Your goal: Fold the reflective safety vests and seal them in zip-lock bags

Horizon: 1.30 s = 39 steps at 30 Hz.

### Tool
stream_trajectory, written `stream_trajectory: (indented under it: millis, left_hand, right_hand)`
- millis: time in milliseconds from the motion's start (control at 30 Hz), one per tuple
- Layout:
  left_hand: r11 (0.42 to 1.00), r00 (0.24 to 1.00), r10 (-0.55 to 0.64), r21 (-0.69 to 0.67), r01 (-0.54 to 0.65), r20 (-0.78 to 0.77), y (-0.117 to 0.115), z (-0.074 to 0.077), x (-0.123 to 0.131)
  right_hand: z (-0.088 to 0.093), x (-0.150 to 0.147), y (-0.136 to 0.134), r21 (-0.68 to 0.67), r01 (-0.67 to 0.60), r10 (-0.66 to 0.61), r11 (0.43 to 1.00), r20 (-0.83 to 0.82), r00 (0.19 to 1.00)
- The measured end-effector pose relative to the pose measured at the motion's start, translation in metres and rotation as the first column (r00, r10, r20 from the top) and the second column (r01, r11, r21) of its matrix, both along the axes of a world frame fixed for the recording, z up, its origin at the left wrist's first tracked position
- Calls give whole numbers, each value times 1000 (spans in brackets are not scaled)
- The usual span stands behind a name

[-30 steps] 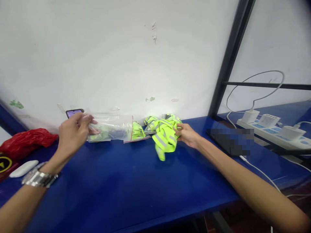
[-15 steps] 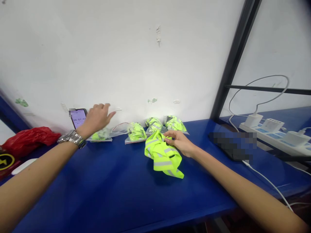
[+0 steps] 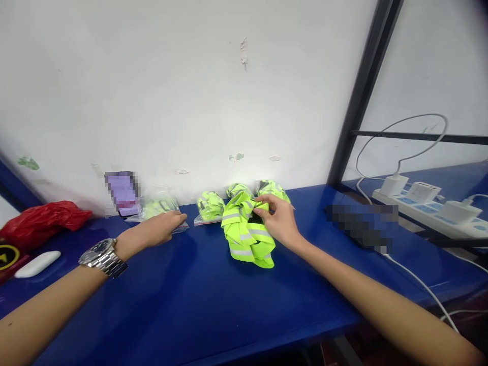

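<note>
Two hands are apart over the blue worktop: the right hand pinches a crumpled lime reflective bundle, while the left hand reaches across the front of the leftmost bag; whether its fingers grip plastic, I cannot tell. The bundle lies between them, the right nearer, before three filled bags along the back edge, its long axis running roughly back to front. Half a second ago the left hand was higher, beside the phone; now the bundle hides more of the middle bag.
</note>
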<state>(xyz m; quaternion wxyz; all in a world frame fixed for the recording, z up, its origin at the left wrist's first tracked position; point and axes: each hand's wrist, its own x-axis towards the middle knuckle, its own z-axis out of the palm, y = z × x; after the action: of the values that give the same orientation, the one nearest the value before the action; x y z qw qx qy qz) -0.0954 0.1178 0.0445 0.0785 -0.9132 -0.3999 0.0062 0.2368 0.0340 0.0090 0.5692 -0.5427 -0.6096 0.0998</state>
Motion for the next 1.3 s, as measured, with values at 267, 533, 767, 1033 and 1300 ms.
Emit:
stream_trajectory:
  millis: [267,533,767,1033,1300]
  left_hand:
    - [945,968,-219,219,242,-124,-4,-1,9]
    - [862,881,-375,458,217,289,-65,3,65]
    - [980,956,-115,190,65,268,-106,0,105]
    - [999,993,38,30,-41,108,-74,-17,59]
    - [968,939,63,-251,25,339,-72,5,50]
  right_hand:
    - [5,-4,-4,127,-174,170,977,43,985]
    - [22,-5,-4,9,-176,174,984,-205,963]
    - [23,13,0,-70,-369,235,927,-659,715]
    - [6,42,-16,-165,-39,92,986,330,940]
    - [0,30,-36,-129,-217,218,968,859,463]
